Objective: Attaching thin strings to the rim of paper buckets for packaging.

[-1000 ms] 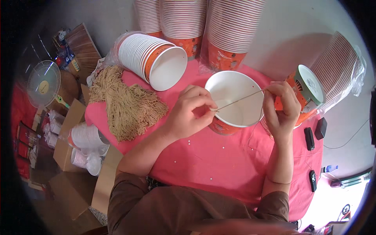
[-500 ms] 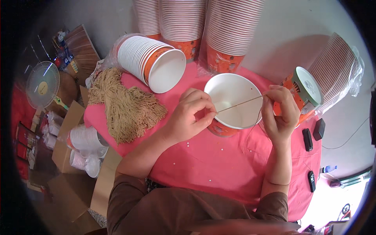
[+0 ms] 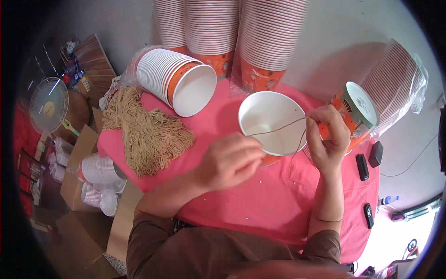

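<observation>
A thin tan string point(image 3: 281, 127) hangs in a slack curve over the mouth of a white paper bucket point(image 3: 265, 104). My right hand point(image 3: 331, 142) pinches it between thumb and fingertips by the bucket's right rim, and a loose length dangles below. My left hand point(image 3: 232, 160) is at the bucket's lower left, blurred by motion. The string runs up to the back of its knuckles, and whether the fingers hold it cannot be made out. To the left, a thick bundle of tan strings point(image 3: 151, 135) lies on the pink tablecloth point(image 3: 223, 209).
Behind stand tall stacks of paper buckets point(image 3: 265, 37); another stack point(image 3: 179, 81) lies sideways. On the right are an upturned bucket point(image 3: 362, 104), a wrapped lid stack point(image 3: 395, 79) and small black objects point(image 3: 362, 167). Cardboard boxes point(image 3: 83, 228) and a fan point(image 3: 49, 104) are at left.
My left hand has dropped a little toward me and turned, smearing in the picture. The string, taut between both hands before, now sags. My right hand keeps its pinch nearly in place.
</observation>
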Available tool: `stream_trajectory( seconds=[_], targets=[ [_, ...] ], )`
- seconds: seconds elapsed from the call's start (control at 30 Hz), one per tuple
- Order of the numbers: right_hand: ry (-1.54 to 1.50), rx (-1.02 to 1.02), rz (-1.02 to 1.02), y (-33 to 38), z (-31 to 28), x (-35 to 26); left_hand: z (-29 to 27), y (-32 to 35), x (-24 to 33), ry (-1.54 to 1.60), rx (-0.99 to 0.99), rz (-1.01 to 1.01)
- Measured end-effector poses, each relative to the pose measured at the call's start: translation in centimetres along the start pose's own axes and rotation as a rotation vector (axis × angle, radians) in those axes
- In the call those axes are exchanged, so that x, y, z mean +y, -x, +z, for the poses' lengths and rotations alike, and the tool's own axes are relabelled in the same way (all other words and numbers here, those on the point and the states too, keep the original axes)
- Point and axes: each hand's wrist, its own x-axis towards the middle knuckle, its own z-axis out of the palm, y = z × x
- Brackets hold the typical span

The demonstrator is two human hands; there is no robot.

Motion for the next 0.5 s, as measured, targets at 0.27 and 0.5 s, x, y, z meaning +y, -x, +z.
stream_trajectory(
  seconds=[0.27, 0.5],
  targets=[
    [-0.461, 0.026, 0.368, 0.6, 0.7, -0.1, 0.4, 1.0, -2.6, -0.021, -0.159, -0.193],
    [-0.803, -0.179, 0.554, 0.8, 0.7, 0.5, -4.3, 0.6, -7.0, -0.255, 0.203, -0.383]
  ],
)
